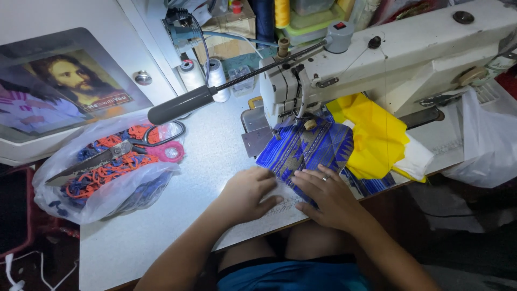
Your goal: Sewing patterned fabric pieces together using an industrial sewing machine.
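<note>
On the pale sewing table (161, 215), seen from my head camera, I have both hands laid flat on a piece of blue patterned fabric (312, 148) that runs from the table's near edge up under the foot of the white sewing machine (388, 54). My left hand (249, 193) rests palm down with the fingers spread loosely, its fingertips touching the near left edge of the cloth; it grips nothing. My right hand (328, 195), with a ring on one finger, lies open and flat on the near part of the same cloth, pressing it to the table, just beside the left hand. The fabric sits straight ahead of me, its far end under the machine's needle area, though the needle itself is too small for me to make out. A yellow cloth (377, 134) lies bunched to the right of the blue one, touching it and partly under the machine's arm. A dark lamp head (183, 105) on a flexible neck hangs over the table to the left of the machine. Farther left sits a clear plastic bag (102, 178) holding orange and blue trim, with a pair of scissors (121, 151) lying on top. Two white thread spools (204, 75) stand behind the lamp.
</note>
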